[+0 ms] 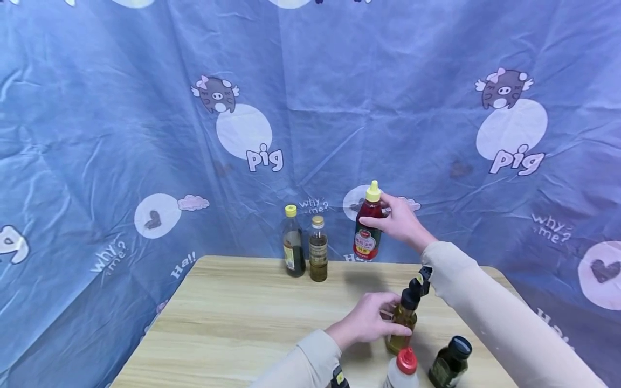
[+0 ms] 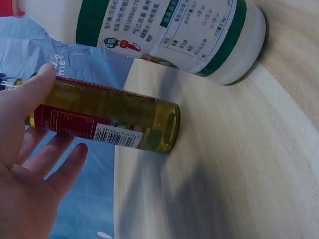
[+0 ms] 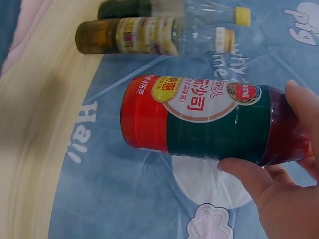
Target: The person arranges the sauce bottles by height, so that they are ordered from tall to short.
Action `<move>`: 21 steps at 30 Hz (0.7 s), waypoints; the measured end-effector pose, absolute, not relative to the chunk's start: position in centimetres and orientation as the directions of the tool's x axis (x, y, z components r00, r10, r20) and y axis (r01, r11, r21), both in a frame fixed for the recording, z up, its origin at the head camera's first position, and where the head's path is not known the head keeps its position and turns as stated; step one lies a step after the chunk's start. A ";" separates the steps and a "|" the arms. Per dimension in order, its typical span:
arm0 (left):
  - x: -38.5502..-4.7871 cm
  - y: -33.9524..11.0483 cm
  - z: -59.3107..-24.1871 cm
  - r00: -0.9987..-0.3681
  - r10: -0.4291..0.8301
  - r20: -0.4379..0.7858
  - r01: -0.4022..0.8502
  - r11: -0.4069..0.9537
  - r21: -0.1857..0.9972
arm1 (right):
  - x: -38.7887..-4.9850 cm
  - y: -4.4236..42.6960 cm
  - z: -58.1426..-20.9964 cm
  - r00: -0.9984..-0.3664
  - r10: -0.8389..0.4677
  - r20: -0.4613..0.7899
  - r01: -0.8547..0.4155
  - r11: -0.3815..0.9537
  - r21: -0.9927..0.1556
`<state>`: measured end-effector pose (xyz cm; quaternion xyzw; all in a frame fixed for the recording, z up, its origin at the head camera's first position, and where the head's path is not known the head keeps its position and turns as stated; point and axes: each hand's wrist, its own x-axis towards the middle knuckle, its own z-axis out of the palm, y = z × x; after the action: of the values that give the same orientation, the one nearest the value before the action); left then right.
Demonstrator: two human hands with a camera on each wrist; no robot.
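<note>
My right hand point(image 1: 401, 220) grips a red sauce bottle point(image 1: 367, 231) with a yellow nozzle cap by its upper part, lifted above the table's back edge. In the right wrist view, thumb and fingers point(image 3: 247, 174) lie round the neck end of that bottle point(image 3: 214, 119). Around the upper part of a black-capped oil bottle point(image 1: 402, 323) at the right, my left hand point(image 1: 365, 322) has its thumb and fingers curved. The left wrist view shows the oil bottle point(image 2: 107, 113) with its base at the wooden surface and the left hand point(image 2: 30, 159) at its neck end.
Two bottles, one yellow-capped point(image 1: 294, 248) and one tan-capped point(image 1: 318, 253), stand at the table's back. A white bottle with a red nozzle point(image 1: 402, 372) and a dark jar point(image 1: 450, 364) stand at the front right. A blue printed cloth point(image 1: 320, 108) hangs behind the table point(image 1: 218, 312).
</note>
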<state>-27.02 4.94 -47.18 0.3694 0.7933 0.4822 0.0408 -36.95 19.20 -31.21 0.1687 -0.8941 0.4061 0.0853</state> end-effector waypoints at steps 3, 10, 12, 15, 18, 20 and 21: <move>-27.2 4.9 -47.3 -0.707 0.635 0.312 0.577 0.262 0.773 | -37.4 18.9 -31.7 -0.931 -0.249 0.265 -0.364 0.618 -0.697; -27.2 4.9 -47.6 -0.675 0.660 0.330 0.617 0.259 0.743 | -38.2 18.6 -32.7 -0.918 -0.307 0.251 -0.395 0.648 -0.652; -27.2 4.9 -47.7 -0.668 0.666 0.332 0.626 0.261 0.734 | -38.3 18.4 -32.8 -0.911 -0.328 0.249 -0.409 0.648 -0.642; -27.4 4.8 -47.7 -0.660 0.672 0.336 0.640 0.268 0.720 | -38.6 18.3 -32.6 -0.907 -0.352 0.231 -0.415 0.648 -0.639; -27.5 4.8 -47.7 -0.656 0.677 0.333 0.643 0.272 0.716 | -39.0 18.2 -32.2 -0.903 -0.376 0.209 -0.418 0.651 -0.634; -27.6 4.8 -47.6 -0.662 0.678 0.320 0.624 0.261 0.737 | -39.2 18.3 -32.1 -0.897 -0.396 0.198 -0.426 0.651 -0.628; -27.6 4.8 -47.6 -0.665 0.678 0.313 0.612 0.255 0.748 | -39.3 18.4 -32.1 -0.894 -0.405 0.193 -0.430 0.650 -0.627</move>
<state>-27.59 4.77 -47.62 0.4074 0.7914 0.4543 0.0360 -39.34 18.36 -32.11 0.2300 -0.9081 0.3496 0.0178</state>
